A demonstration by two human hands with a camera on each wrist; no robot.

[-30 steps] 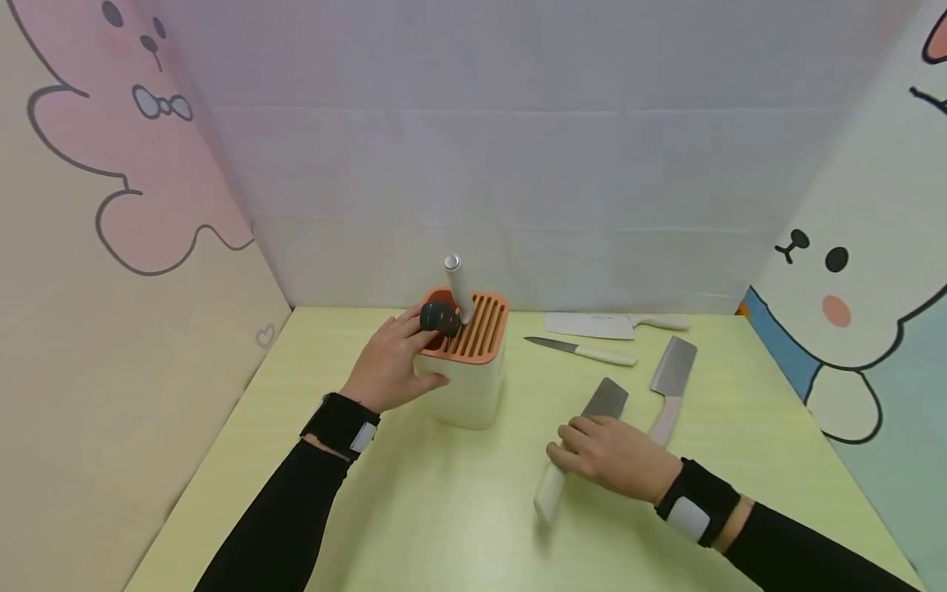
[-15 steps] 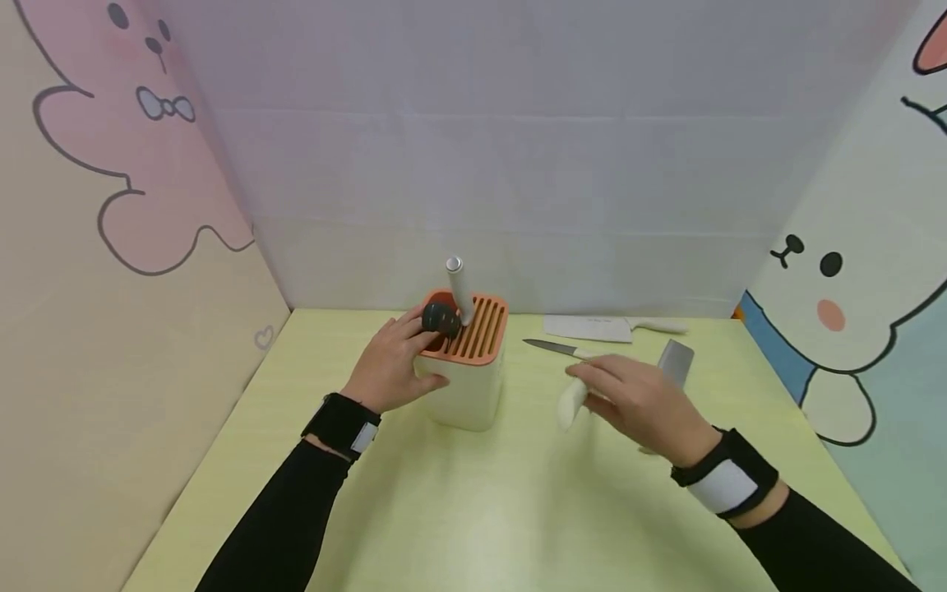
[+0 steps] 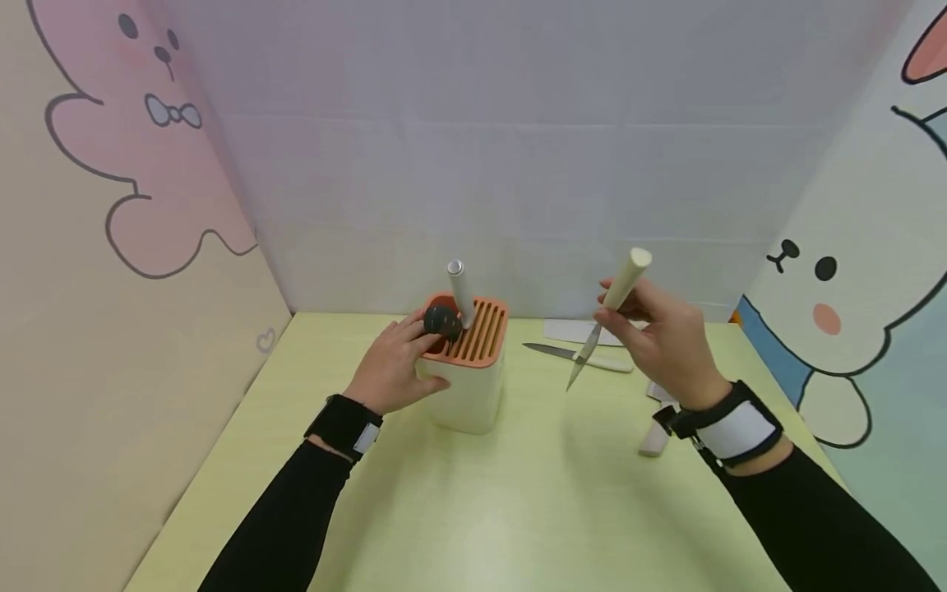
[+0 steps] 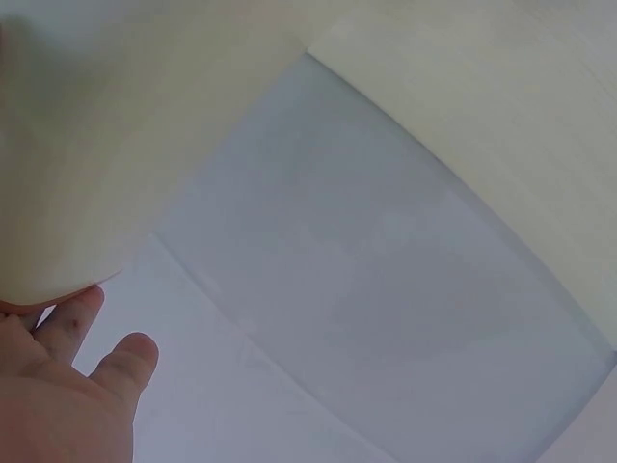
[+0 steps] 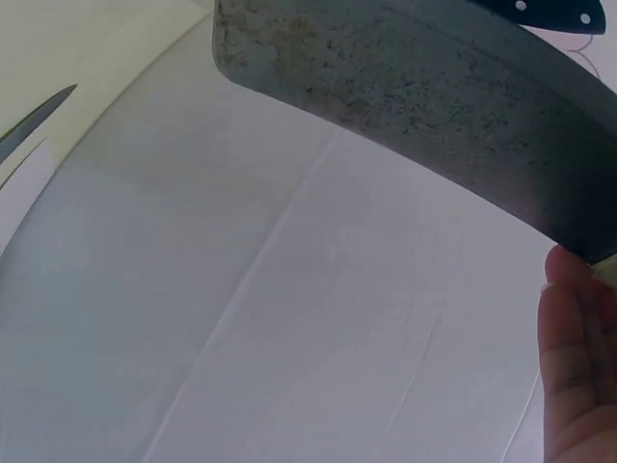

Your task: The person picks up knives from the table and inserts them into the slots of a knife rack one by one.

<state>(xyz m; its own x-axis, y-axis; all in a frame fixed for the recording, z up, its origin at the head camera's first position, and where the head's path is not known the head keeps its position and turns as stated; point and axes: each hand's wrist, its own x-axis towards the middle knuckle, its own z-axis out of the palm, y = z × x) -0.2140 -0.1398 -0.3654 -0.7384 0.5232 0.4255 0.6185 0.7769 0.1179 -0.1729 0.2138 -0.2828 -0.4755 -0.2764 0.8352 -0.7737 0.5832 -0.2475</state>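
My left hand (image 3: 395,362) grips a corner of the cream knife block (image 3: 466,399), thumb along its front and fingers at its orange slotted top (image 3: 488,329). A grey-white knife handle (image 3: 460,292) and a rounded black handle (image 3: 441,321) stick up from that top. To the right, my right hand (image 3: 662,341) pinches a cleaver by its cream handle (image 3: 627,278) near the blade, above the table. The handle end points up and the blade slants down to the left, seen edge-on. In the right wrist view the broad, spotted cleaver blade (image 5: 405,106) spans the top.
Behind the cleaver lies a small paring knife (image 3: 551,350). A wide knife blade (image 3: 573,330) lies along the back edge, its handle hidden by my right hand. Another cleaver's pale handle (image 3: 654,440) shows below my right wrist. A wall (image 3: 473,181) stands behind the table (image 3: 473,510).
My right hand has lifted the cleaver from the table and turned it, so its handle now points up and its blade down. My left hand stays on the knife block.
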